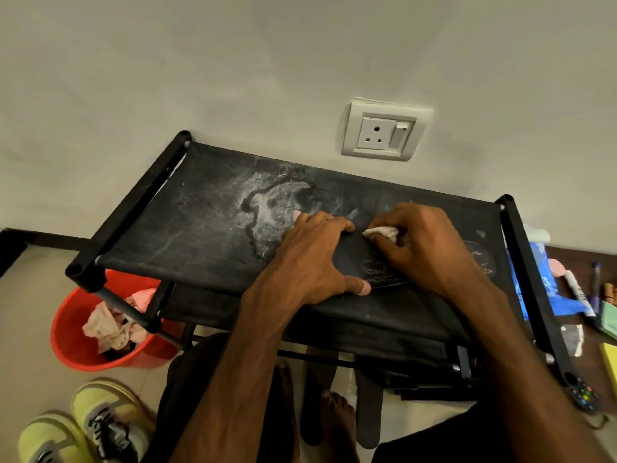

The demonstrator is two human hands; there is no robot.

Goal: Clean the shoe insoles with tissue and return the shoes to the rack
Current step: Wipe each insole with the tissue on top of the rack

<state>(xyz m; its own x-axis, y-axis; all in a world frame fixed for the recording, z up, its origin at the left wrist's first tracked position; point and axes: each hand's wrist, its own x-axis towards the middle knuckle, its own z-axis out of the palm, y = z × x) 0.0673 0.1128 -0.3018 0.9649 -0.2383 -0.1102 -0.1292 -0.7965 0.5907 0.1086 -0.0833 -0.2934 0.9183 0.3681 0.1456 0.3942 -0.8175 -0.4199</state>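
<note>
- Pinching the tissue (380,232), the right hand (424,248) is wiping the insole (350,259), centre frame.
- Left hand (314,259) is pressing it flat, fingers spread; short overlapping strokes are looking best.

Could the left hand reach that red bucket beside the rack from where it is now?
Probably yes. The left hand presses the insole but grips nothing, and the red bucket stands on the floor on its side of the rack. Only the rack's corner post crosses part of the bucket's opening.
</note>
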